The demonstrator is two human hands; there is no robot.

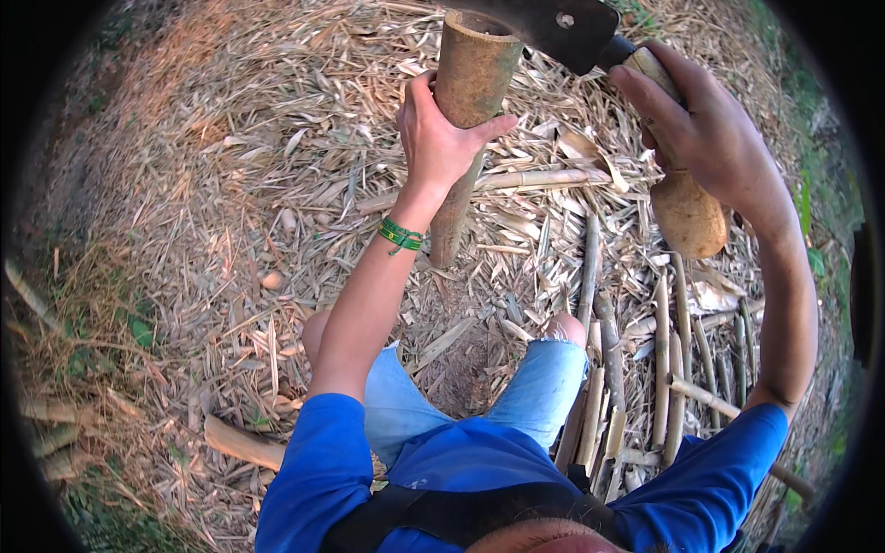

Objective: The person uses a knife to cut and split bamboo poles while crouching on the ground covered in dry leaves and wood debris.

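My left hand [442,134] grips a thick, hollow bamboo piece [475,69] around its upper part, thumb stretched out to the right. The bamboo stands nearly upright, its open end at the top and its narrower lower end toward the litter between my knees. In my right hand [710,129] is a machete by its pale wooden handle [656,72]. Its dark, broad blade [553,28] reaches left over the bamboo's rim; the far part leaves the picture. A rounded wooden end [690,217] shows below my right hand; whether it belongs to the handle I cannot tell.
Dry bamboo leaves and chips [230,184] cover the ground. Several thin bamboo poles [675,359] lie beside my right knee, some crossing. One pole [544,179] lies crosswise beyond the held bamboo. A cut piece [241,442] rests at my left, near green plants [138,332].
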